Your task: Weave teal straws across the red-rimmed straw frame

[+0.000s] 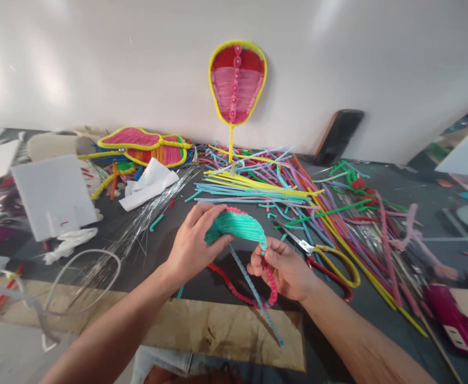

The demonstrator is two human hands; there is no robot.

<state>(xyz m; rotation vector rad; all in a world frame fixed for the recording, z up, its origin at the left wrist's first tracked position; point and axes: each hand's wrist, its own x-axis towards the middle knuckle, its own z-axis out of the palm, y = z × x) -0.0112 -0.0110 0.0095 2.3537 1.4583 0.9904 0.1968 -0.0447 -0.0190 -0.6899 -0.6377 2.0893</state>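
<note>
Between my hands is a curved teal pipe-cleaner piece (237,226), made of rows laid side by side, with a pink-red edge along its top. My left hand (196,240) is closed around its left end, thumb in front. My right hand (284,266) pinches the tapered right tip between thumb and fingers. From that tip a twisted red-pink strand (234,290) loops down below the piece and back left. A blue twisted strand (250,282) hangs slantwise from beneath the piece toward the table's front edge. Just right of my right hand lie scissors (317,253) with red and yellow handles.
Loose pipe cleaners in many colours (258,186) cover the back and right of the table. A yellow-rimmed pink pipe-cleaner shape (237,80) stands against the wall, near a leaning phone (340,136). Wires (137,229) and white card (53,194) lie left; a magenta tool (455,320) sits right.
</note>
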